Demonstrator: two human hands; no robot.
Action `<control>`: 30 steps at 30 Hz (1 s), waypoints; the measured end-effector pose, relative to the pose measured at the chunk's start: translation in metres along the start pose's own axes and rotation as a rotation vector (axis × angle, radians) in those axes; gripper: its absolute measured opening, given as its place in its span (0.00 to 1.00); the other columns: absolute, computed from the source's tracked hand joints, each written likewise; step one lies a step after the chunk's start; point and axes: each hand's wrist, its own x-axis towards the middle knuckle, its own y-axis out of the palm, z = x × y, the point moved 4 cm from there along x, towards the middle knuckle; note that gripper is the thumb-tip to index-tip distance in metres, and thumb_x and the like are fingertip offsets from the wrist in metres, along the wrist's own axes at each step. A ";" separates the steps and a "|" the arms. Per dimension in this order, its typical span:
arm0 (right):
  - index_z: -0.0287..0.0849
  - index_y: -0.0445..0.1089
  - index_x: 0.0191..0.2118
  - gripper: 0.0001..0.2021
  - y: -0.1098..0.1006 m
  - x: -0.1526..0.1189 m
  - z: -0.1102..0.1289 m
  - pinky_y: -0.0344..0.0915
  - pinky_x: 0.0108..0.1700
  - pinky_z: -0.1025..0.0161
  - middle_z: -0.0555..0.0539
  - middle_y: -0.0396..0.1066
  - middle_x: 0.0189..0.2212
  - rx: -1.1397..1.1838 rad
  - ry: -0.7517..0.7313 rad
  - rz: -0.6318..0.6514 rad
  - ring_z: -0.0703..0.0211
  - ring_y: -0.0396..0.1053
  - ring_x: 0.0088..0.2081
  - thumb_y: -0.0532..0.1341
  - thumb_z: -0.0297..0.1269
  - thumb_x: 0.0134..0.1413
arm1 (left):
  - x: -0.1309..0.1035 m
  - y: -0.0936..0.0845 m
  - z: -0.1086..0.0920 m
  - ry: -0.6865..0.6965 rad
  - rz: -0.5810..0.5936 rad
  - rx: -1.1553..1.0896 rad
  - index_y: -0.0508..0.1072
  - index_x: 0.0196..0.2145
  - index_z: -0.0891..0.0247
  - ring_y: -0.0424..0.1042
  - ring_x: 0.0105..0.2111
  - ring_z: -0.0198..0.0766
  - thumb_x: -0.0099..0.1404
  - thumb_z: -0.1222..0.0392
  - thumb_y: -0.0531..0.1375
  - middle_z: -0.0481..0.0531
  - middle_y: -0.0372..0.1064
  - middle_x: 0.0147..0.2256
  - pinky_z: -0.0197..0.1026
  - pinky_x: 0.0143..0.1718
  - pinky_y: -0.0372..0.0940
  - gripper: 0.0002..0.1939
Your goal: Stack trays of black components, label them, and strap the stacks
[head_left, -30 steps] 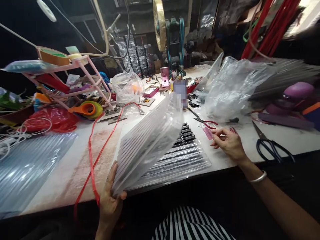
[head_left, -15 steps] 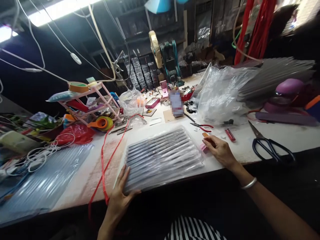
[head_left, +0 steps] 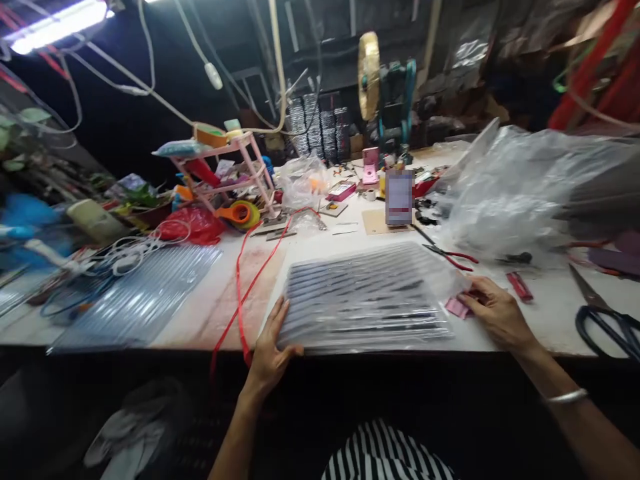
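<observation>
A clear plastic tray of long ribbed compartments (head_left: 360, 297), covered by thin film, lies on the white worktable (head_left: 555, 327). At its lower left corner rests my left hand (head_left: 273, 340), fingers and thumb spread against the edge. My right hand (head_left: 495, 310) is beyond the tray's right side, fingertips pinched on the loose end of the plastic film (head_left: 443, 273). A small pink piece (head_left: 457, 306) lies under that film beside the fingertips.
Pliers with red handles (head_left: 457, 257), a red cutter (head_left: 520, 287) and large scissors (head_left: 603, 313) lie to the right. Red ribbon (head_left: 240, 293) and stacked clear trays (head_left: 140, 293) are left. Behind stand a phone (head_left: 399, 198), a pink rack (head_left: 225, 167) and crumpled plastic (head_left: 520, 187).
The view has turned, shifting everything but the lower clothing sideways. My right hand has gone from the small pink piece to the film's end, which now stretches out past the tray's right edge.
</observation>
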 end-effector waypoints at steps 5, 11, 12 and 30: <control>0.47 0.70 0.48 0.19 -0.004 0.000 0.006 0.63 0.51 0.54 0.45 0.70 0.46 -0.121 -0.035 0.019 0.53 0.69 0.44 0.59 0.46 0.51 | -0.003 -0.006 0.019 -0.229 -0.502 -0.623 0.68 0.51 0.67 0.68 0.51 0.52 0.56 0.34 0.57 0.65 0.68 0.51 0.55 0.55 0.60 0.37; 0.52 0.70 0.49 0.19 -0.007 -0.003 0.006 0.62 0.51 0.53 0.47 0.70 0.44 -0.223 -0.024 0.018 0.50 0.69 0.46 0.59 0.47 0.51 | 0.004 -0.043 0.043 -0.545 -0.719 -0.943 0.70 0.44 0.67 0.75 0.39 0.44 0.60 0.48 0.60 0.60 0.74 0.40 0.47 0.40 0.71 0.21; 0.52 0.70 0.49 0.19 -0.007 -0.003 0.005 0.62 0.52 0.52 0.48 0.70 0.44 -0.223 -0.020 0.011 0.50 0.69 0.46 0.59 0.48 0.51 | 0.004 -0.053 0.050 -0.583 -0.718 -0.911 0.69 0.44 0.66 0.76 0.35 0.42 0.58 0.51 0.62 0.57 0.74 0.36 0.45 0.35 0.72 0.20; 0.53 0.70 0.34 0.10 -0.007 0.022 0.040 0.68 0.30 0.58 0.52 0.74 0.31 -0.368 0.023 -0.065 0.54 0.72 0.29 0.59 0.51 0.49 | 0.059 -0.004 -0.061 0.223 0.075 0.433 0.68 0.52 0.60 0.65 0.47 0.42 0.66 0.59 0.55 0.55 0.66 0.45 0.46 0.50 0.63 0.17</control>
